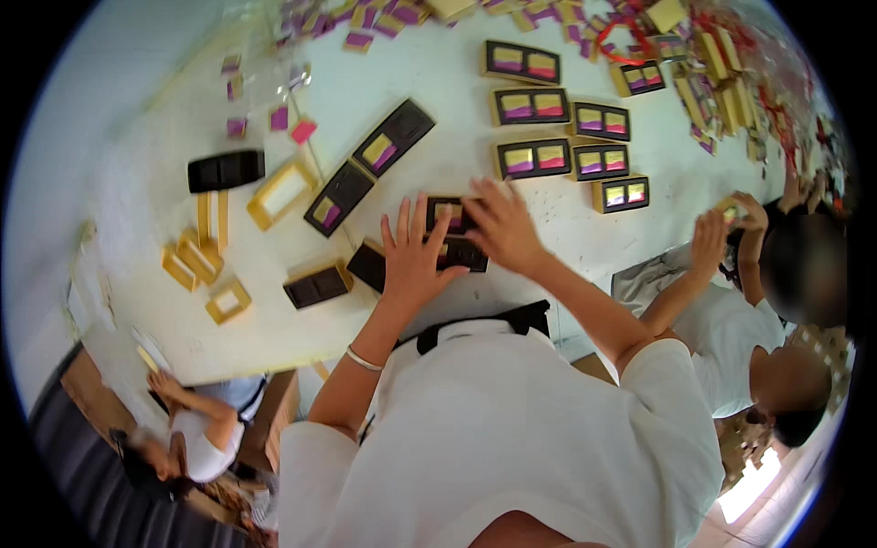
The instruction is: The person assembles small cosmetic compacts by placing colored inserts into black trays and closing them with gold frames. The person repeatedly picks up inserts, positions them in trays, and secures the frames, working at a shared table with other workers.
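Observation:
My left hand lies with fingers spread over the left ends of two dark trays in gold boxes. My right hand reaches in from the right, fingers stretched and slightly bent at the right end of the farther tray. The nearer tray lies just below it, partly covered by my hands. Left of my left hand sits another dark tray, partly hidden. Beside that is a dark tray in a gold sleeve. Neither hand visibly grips anything.
Filled two-piece boxes stand in groups at the right. Part-filled trays, gold frames and a black tray lie left. Small purple-gold pieces are heaped at the back. Co-workers sit right and lower left.

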Tool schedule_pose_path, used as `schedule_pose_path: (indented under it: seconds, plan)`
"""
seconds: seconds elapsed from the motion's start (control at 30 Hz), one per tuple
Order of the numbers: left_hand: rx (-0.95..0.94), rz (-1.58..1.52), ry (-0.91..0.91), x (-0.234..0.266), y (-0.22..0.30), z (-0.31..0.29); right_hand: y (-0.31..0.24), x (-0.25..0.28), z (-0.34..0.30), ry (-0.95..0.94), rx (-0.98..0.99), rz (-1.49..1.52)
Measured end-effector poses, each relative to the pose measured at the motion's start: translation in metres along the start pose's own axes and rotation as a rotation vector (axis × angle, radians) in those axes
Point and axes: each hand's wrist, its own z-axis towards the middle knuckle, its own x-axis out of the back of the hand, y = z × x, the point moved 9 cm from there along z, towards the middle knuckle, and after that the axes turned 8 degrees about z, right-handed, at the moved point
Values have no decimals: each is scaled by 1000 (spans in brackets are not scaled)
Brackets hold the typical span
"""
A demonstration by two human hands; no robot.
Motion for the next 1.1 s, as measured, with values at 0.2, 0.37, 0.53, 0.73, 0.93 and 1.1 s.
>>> schedule_pose_path:
  seconds: [0.2, 0.37, 0.53, 0.73, 0.93, 1.1]
  plan:
    - [-181, 20, 18, -27, 23, 14, 32, 65, 14, 308, -37, 133]
    - [-210, 36, 47, -34, 39, 26, 158, 202, 17, 771, -240, -36]
    - [-170, 67, 32, -39, 41, 31, 288, 305, 13, 904, -410, -206]
    - [-91, 49, 19, -42, 39, 43, 403, 363, 70, 670, -507, -381]
    - [-47, 56, -97, -56, 33, 34, 536, 406, 123, 378, -659, -439]
    - [-112, 109, 22, -23, 53, 76, 603, 470, 170, 598, -516, -817]
